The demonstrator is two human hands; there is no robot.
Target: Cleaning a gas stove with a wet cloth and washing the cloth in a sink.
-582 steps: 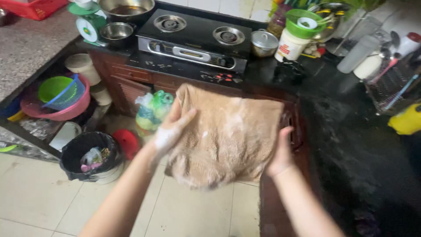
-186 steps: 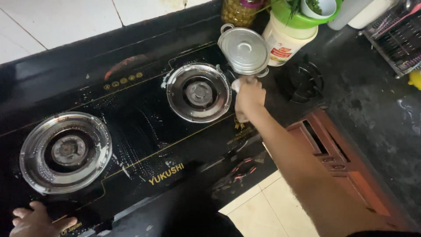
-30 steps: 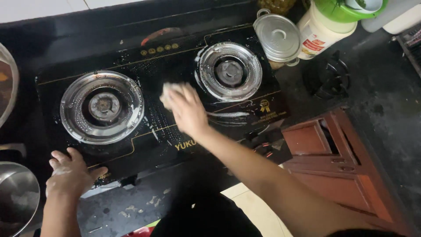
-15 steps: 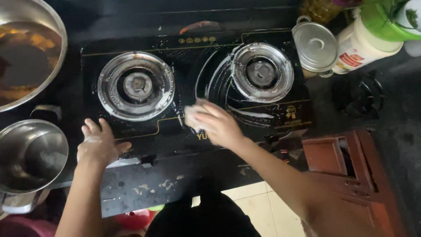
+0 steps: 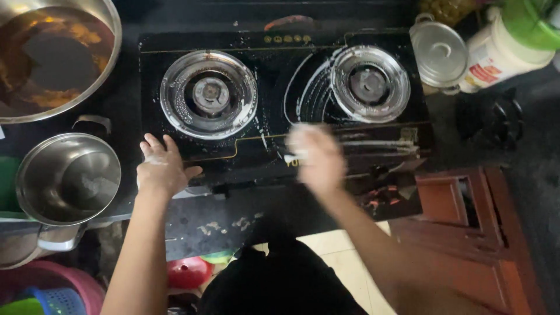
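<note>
1. Centrally, a black glass two-burner gas stove is seen from above, with white soapy streaks smeared across its top, mostly around the right burner.
2. The left hand is laid flat on the stove's front left edge, fingers spread and palm down, just below the left burner; nothing is held in it.
3. The right hand is placed on the stove's front middle, between the two burners and slightly nearer the right one; it is blurred by motion.
4. Something pale and whitish shows at the fingertips of the right hand, but what it is cannot be told, nor whether the fingers are closed on it.
5. The stove surface thus lies directly under both hands, the burners just beyond the fingertips, and curved soap arcs are visible just beyond the right hand.
6. A small lidded steel pot is set just off the stove's right rear corner, beside a white jar with a green lid.
7. To the left, an empty steel pot stands near the left hand, and a large steel bowl with brown residue sits behind it.
</note>
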